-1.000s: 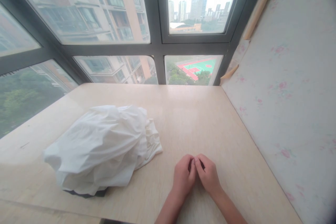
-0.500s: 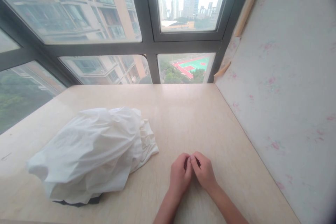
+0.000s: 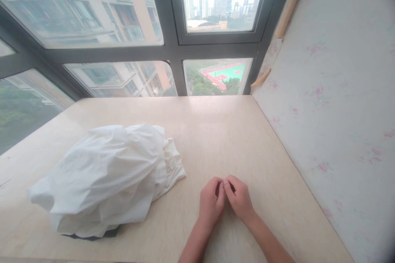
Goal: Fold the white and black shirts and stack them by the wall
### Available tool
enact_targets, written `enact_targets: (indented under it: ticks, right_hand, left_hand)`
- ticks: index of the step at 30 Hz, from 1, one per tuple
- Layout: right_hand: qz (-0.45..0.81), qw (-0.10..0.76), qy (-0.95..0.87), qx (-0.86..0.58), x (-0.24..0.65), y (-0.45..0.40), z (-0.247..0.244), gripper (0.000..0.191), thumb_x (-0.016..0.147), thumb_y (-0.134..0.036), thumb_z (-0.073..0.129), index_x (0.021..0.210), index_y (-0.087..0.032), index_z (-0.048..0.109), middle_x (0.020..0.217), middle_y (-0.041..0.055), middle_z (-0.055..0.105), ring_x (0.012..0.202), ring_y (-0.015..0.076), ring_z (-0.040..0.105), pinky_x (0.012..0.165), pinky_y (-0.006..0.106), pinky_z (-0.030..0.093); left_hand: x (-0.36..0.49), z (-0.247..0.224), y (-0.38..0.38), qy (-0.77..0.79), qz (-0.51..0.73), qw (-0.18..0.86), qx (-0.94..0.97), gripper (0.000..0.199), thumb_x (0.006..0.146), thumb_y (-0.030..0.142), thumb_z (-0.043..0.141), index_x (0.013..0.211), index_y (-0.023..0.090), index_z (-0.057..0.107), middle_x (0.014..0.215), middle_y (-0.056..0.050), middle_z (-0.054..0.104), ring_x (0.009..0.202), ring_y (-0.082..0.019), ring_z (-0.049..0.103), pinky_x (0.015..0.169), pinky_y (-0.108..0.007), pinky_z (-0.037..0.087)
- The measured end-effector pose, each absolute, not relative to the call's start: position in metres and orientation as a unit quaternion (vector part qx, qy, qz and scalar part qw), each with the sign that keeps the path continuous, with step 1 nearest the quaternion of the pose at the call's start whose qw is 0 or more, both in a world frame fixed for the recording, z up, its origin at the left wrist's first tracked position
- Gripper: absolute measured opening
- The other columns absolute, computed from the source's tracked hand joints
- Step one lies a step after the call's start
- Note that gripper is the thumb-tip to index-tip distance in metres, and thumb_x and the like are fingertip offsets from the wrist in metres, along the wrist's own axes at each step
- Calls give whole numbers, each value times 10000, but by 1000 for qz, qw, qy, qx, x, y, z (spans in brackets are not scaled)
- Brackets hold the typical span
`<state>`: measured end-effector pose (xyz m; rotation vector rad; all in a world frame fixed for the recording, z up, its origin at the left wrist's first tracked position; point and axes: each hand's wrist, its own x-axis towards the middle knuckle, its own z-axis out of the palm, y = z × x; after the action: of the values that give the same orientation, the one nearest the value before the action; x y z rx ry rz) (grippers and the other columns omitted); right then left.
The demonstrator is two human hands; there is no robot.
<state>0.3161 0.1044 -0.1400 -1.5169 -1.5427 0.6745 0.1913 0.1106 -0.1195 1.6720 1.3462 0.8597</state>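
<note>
Curled and closed, my left hand (image 3: 211, 198) rests on the pale sill surface (image 3: 216, 131), right of the white cloth. My right hand (image 3: 239, 196) is curled the same way beside it, and the two touch at the thumbs and knuckles. Nothing shows in either hand. The crumpled white cloth (image 3: 105, 176) lies in a heap on the left, with a dark edge (image 3: 108, 233) showing under its near side. What the cloth covers is hidden.
Grey window frames (image 3: 173, 51) stand along the far side and left, with buildings outside. A flowered papered wall (image 3: 333, 102) bounds the right side, its paper peeling (image 3: 262, 80) near the window corner.
The view has shifted slightly, so the scene sits a little higher and further left. Both hands keep the same pose, and the cloth has not moved on the surface.
</note>
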Motion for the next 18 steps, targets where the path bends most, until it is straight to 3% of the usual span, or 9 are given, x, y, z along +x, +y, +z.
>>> enact_targets:
  ticks: [4, 8, 11, 15, 18]
  right_hand:
    - [275, 431, -620, -596, 317, 104, -141, 365, 1006, -338, 389, 674, -197, 446, 623, -27, 460, 586, 111, 446, 568, 225, 340]
    - [265, 423, -641, -583, 317, 103, -144, 358, 1007, -329, 386, 678, -198, 438, 626, -26, 460, 585, 110, 444, 565, 228, 330]
    - [248, 406, -664, -577, 315, 103, -144, 362, 997, -318, 392, 655, -203, 388, 611, -28, 444, 569, 108, 427, 556, 237, 306]
    - [237, 398, -667, -584, 314, 104, -143, 349, 989, -300, 393, 653, -206, 380, 607, -29, 435, 560, 107, 416, 553, 244, 300]
    - [236, 396, -669, -583, 314, 104, -142, 346, 989, -296, 394, 655, -207, 383, 606, -29, 439, 557, 107, 423, 549, 243, 302]
  left_hand:
    - [190, -117, 111, 518, 341, 412, 668, 257, 975, 310, 421, 897, 186, 633, 788, -28, 665, 693, -139, 581, 647, -248, 426]
    - [161, -96, 117, 501, 373, 395, 673, 243, 953, 266, 478, 1142, 212, 621, 1028, -54, 726, 925, -161, 675, 796, -277, 526]
    - [114, -64, 124, 553, 421, 192, 693, 269, 947, 266, 509, 1195, 220, 604, 1154, -77, 704, 1076, -187, 658, 926, -335, 523]
    - [41, -17, 132, 588, 392, -144, 693, 400, 888, 279, 606, 1273, 171, 588, 1269, -144, 650, 1271, -291, 559, 1104, -477, 410]
    - [-12, 2, 131, 637, 322, -260, 650, 629, 860, 392, 648, 1433, 193, 481, 1455, -160, 523, 1401, -357, 421, 1161, -555, 318]
